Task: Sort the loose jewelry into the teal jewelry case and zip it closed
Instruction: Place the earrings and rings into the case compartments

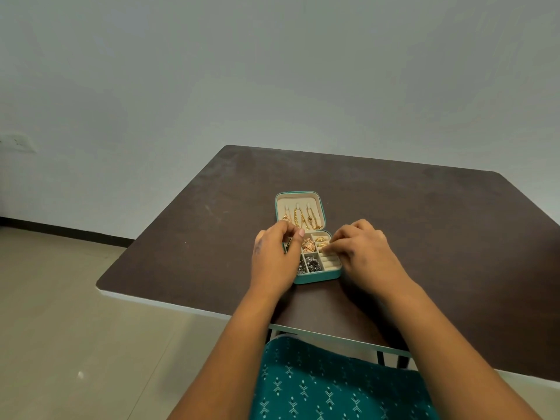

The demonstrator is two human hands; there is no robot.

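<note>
Nearest us lies our lap in teal patterned cloth [318, 386], under the counter's [424, 225] near edge. Our left hand [274, 256] rests over the left side of the open teal case [321, 275], fingers curled; whether they pinch anything we cannot tell. Our right hand [363, 253] reaches in from the right, fingertips [328, 248] pinched together at the ring rolls [328, 262]. Gold chains [303, 219] hang in the cream-lined lid [298, 200]. Gold pieces [309, 245] and dark beaded pieces [312, 263] fill the compartments.
</note>
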